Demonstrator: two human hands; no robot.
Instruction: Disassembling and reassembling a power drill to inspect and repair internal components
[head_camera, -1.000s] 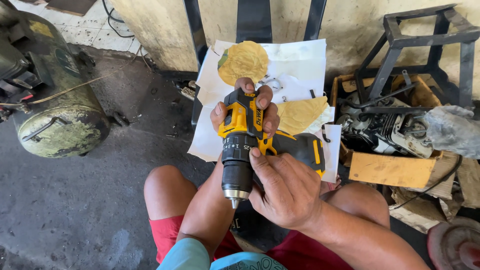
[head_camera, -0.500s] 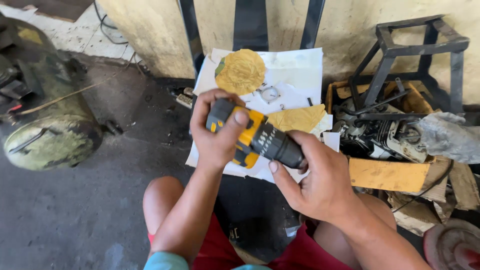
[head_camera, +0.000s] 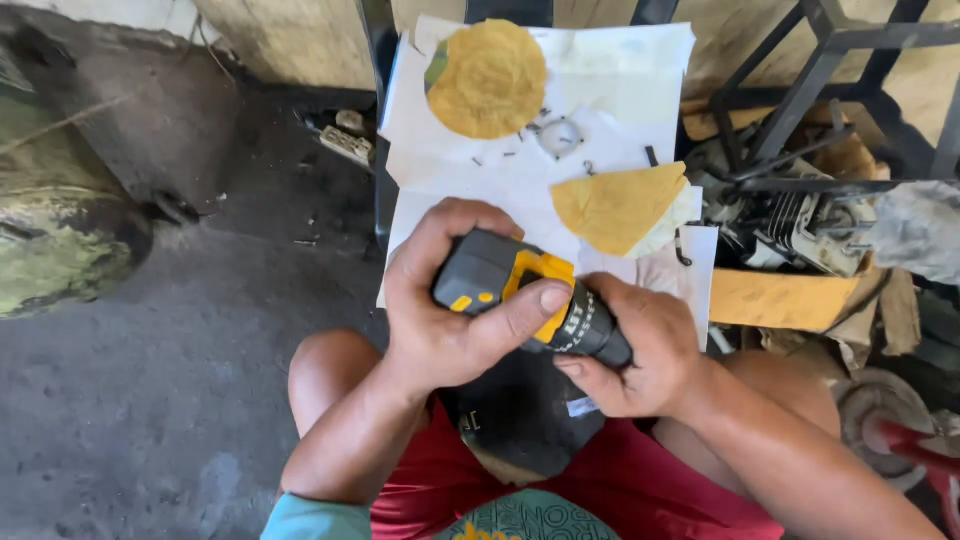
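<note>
Evidently, a yellow-and-black cordless drill of hard moulded plastic (head_camera: 520, 295) is held over the lap, above the red shorts (head_camera: 640, 490), with both hands wrapped round it. The left hand (head_camera: 440, 300) is clenched over the drill's grey rear housing, its thumb laid across the yellow band, while the right hand (head_camera: 640, 350) is closed about the dark ribbed chuck collar at the front end, so that the tip itself is hidden in the palm. The tool is judged to be stiff, dense and rather heavy for its size; the smooth plastic shell may be slippery under oily fingers, whereas the ribbed collar and the rubbery grey parts offer surer purchase, and the body is best taken where the left hand already sits. Whether a battery is fitted cannot be told. Just beyond the fingers, white paper sheets (head_camera: 600, 70) are spread on the floor, carrying a round yellow fibrous disc (head_camera: 490, 80), a yellow wedge-shaped piece of the same stuff (head_camera: 615, 205), a small pale ring (head_camera: 560, 135) and scattered tiny dark screws. To the right of the right hand a greasy metal engine block with cooling fins (head_camera: 800, 225) is lodged under a black steel frame (head_camera: 840, 60), beside torn brown cardboard (head_camera: 780, 300). Well to the left of the left hand a mottled green rounded tank (head_camera: 60, 245) rests on the rough grey concrete floor (head_camera: 180, 400).
</note>
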